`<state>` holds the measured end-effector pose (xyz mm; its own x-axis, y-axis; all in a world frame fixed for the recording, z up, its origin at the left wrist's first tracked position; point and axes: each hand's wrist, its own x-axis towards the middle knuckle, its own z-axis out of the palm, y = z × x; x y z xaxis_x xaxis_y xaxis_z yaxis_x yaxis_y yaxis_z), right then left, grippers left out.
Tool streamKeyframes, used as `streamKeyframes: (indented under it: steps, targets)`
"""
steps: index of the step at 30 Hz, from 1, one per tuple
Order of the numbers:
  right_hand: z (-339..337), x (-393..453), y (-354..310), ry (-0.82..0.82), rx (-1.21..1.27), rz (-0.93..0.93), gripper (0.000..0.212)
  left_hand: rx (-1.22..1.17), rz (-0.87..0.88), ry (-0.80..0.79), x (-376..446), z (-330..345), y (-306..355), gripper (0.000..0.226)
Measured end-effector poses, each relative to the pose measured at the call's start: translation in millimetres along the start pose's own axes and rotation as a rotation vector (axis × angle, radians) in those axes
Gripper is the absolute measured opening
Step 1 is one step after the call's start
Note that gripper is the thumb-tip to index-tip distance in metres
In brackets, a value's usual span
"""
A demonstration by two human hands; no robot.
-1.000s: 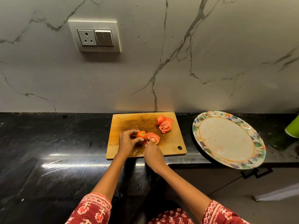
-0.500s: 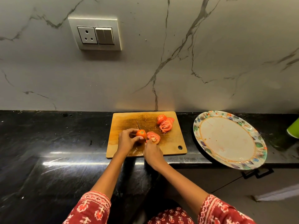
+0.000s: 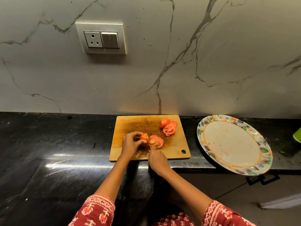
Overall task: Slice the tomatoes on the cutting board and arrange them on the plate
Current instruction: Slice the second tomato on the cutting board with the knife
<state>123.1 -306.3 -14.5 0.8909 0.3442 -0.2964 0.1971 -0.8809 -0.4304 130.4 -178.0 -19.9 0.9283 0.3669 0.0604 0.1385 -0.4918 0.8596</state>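
Step in hand: slicing, second tomato. Left hand [image 3: 131,143] curls its fingers round the remaining tomato end [image 3: 144,139] near the middle of the cutting board [image 3: 130,126], toward its front edge. Right hand [image 3: 157,159] is closed round a knife handle at the board's front edge; the blade is mostly hidden, apparently running front to back between the tomato end and the fresh slices [image 3: 157,141] lying just right of it. The tomato end's stem scar faces up and right; its long axis is unclear. 1 earlier fan of slices [image 3: 169,128] lies at the board's back right corner. Plate [image 3: 254,172] sits bare, right of the board. Next move probably calls for 1 more downward cut, fingertips tucked clear of the blade.
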Motion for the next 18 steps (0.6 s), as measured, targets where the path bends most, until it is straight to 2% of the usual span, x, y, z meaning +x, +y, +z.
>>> streamKeyframes:
  steps: [8, 11, 14, 18]
  targets:
    - [10.6, -28.6, 31.3, 0.011, -0.092, -0.035, 0.029, -0.039, -0.039, -0.001, 2.3, -3.1, -4.2, 0.033]
    - [1.3, -28.2, 31.3, 0.044, 0.010, -0.030, 0.029, -0.050, -0.013, 0.005, -0.9, -1.5, -3.4, 0.034]
    - [-11.7, -27.6, 21.7, 0.149, 0.113, -0.068, 0.030, -0.058, 0.011, 0.007, -4.1, -0.3, -1.9, 0.034]
    - [-21.2, -26.0, 4.9, 0.183, 0.119, -0.091, 0.031, -0.056, 0.030, 0.000, -3.8, -0.3, -2.0, 0.035]
